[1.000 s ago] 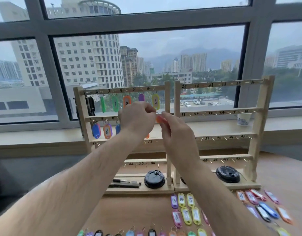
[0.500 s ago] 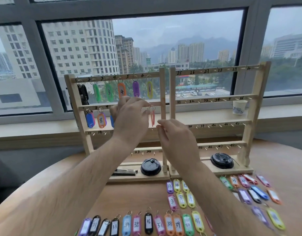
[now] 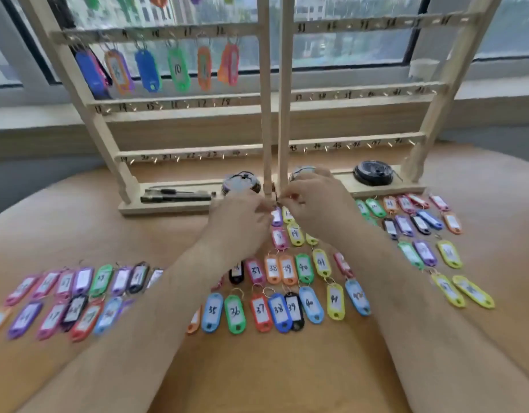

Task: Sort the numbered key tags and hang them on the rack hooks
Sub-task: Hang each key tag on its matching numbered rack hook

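Two wooden racks (image 3: 267,114) stand side by side at the back of the table, with numbered hooks. On the upper left rail hang several tags, the last a red tag (image 3: 232,65) beside an orange tag (image 3: 204,68). My hands meet low at the rack's base, over a purple key tag (image 3: 277,217) lying on the table. My right hand (image 3: 313,204) pinches at that tag's ring. My left hand (image 3: 242,222) has its fingers curled against the tag's top; blur hides whether it grips. A yellow tag (image 3: 295,234) lies just behind them.
Rows of numbered tags cover the table: a middle group (image 3: 279,312), a left group (image 3: 78,293) and a right group (image 3: 421,225). Black lids (image 3: 373,172) and pens (image 3: 176,195) sit on the rack bases. A paper cup (image 3: 422,68) stands on the windowsill.
The red tag now hangs on the upper left rail. Both hands have dropped from that rail to the purple tag at the rack's base, and my view has tilted down.
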